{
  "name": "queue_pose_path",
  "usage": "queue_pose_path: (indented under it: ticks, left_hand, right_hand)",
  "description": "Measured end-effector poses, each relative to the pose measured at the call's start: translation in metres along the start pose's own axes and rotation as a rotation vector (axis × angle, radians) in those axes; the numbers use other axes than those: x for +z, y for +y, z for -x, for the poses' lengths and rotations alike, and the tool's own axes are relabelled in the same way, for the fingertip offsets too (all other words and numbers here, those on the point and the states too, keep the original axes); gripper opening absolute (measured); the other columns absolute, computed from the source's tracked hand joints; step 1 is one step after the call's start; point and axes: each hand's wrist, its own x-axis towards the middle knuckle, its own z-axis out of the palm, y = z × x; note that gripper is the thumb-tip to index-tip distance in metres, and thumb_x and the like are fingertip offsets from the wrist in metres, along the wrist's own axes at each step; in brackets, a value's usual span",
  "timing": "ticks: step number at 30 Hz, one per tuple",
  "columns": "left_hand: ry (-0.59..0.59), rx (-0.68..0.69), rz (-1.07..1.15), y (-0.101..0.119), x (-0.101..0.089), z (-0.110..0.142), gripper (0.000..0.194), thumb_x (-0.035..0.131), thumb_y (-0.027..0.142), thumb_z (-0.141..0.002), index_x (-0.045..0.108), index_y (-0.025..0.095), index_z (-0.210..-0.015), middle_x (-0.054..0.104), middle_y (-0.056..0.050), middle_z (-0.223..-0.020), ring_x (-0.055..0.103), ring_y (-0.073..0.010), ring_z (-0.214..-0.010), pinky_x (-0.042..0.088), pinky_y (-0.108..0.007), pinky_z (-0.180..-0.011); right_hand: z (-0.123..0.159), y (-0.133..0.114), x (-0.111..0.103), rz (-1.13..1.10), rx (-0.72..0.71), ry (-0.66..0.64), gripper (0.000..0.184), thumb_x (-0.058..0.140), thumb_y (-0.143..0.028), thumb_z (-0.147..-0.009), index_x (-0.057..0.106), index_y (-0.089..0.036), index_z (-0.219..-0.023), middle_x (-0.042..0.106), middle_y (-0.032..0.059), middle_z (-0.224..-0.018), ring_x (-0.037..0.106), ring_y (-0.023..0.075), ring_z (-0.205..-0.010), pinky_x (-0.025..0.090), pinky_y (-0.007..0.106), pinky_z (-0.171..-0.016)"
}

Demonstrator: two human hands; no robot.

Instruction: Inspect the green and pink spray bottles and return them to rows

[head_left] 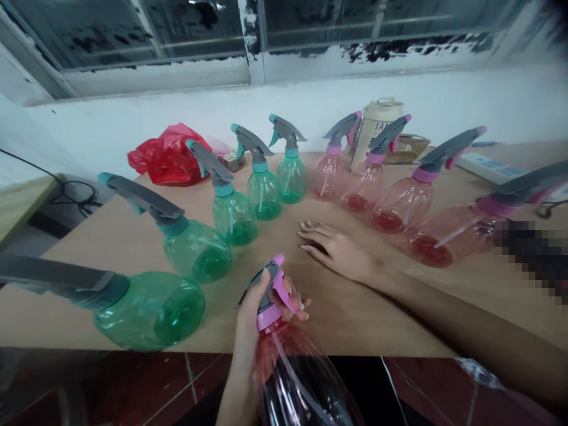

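Note:
My left hand (261, 302) is wrapped around the grey-and-pink trigger head of a pink spray bottle (293, 367). The bottle is at the table's front edge, and its lower part runs out of the picture. A thin dip tube shows through its clear wall. On the tabletop, palm down with fingers stretched out, rests my right hand (339, 248), holding nothing. It lies between a row of green spray bottles (235, 216) on the left and a row of pink spray bottles (402, 204) on the right.
Behind the bottles sit a red plastic bag (171, 157), a small box (234, 160) and a cream-coloured canister (377, 127). A white power strip (492, 167) lies at the back right. The wooden table (284, 337) stands against a white wall below windows.

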Motion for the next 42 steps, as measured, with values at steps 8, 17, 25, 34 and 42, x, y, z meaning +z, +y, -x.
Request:
queue_pose_path:
  ticks: [8, 17, 25, 34, 42]
  left_hand:
    - [0.132, -0.003, 0.097, -0.001, 0.010, 0.005, 0.032, 0.063, 0.042, -0.078, 0.068, 0.011, -0.083, 0.069, -0.009, -0.079, 0.068, -0.0251, -0.086, 0.048, -0.043, -0.093]
    - [0.146, 0.025, 0.103, -0.003, 0.007, 0.009, 0.030, 0.064, 0.038, -0.078, 0.069, 0.011, -0.090, 0.071, -0.010, -0.084, 0.066, -0.0269, -0.094, 0.045, -0.045, -0.097]
    - [0.161, 0.023, 0.068, -0.001, 0.012, 0.009, 0.028, 0.065, 0.035, -0.076, 0.068, 0.012, -0.091, 0.069, -0.008, -0.082, 0.067, -0.0250, -0.089, 0.047, -0.043, -0.093]
    - [0.116, 0.113, -0.066, 0.000, 0.018, 0.018, 0.020, 0.062, 0.031, -0.076, 0.063, 0.014, -0.065, 0.060, -0.002, -0.056, 0.066, -0.0194, -0.065, 0.054, -0.035, -0.076]
    - [0.138, 0.033, 0.025, -0.001, 0.014, 0.010, 0.034, 0.061, 0.043, -0.079, 0.069, 0.010, -0.083, 0.069, -0.011, -0.076, 0.067, -0.0288, -0.090, 0.049, -0.044, -0.090]
  right_hand:
    - [0.000, 0.002, 0.001, -0.008, -0.008, -0.004, 0.037, 0.041, -0.032, -0.095, 0.056, -0.013, -0.123, 0.056, 0.0106, -0.131, 0.044, 0.0215, -0.128, 0.035, 0.043, -0.109]
    - [0.001, 0.001, 0.000, -0.010, -0.008, -0.003, 0.037, 0.041, -0.032, -0.095, 0.056, -0.013, -0.122, 0.056, 0.0110, -0.131, 0.044, 0.0213, -0.128, 0.035, 0.043, -0.109]
    - [0.001, 0.001, -0.001, -0.052, -0.006, 0.001, 0.035, 0.042, -0.032, -0.094, 0.056, -0.017, -0.123, 0.054, 0.0096, -0.133, 0.044, 0.0222, -0.129, 0.035, 0.047, -0.108]
    - [0.001, 0.001, 0.000, -0.016, 0.003, 0.006, 0.036, 0.042, -0.033, -0.094, 0.057, -0.016, -0.122, 0.055, 0.0098, -0.132, 0.045, 0.0216, -0.128, 0.035, 0.044, -0.109]
    - [0.001, 0.002, -0.001, -0.025, -0.004, -0.006, 0.036, 0.042, -0.032, -0.095, 0.056, -0.016, -0.123, 0.054, 0.0094, -0.133, 0.043, 0.0221, -0.129, 0.035, 0.045, -0.109]
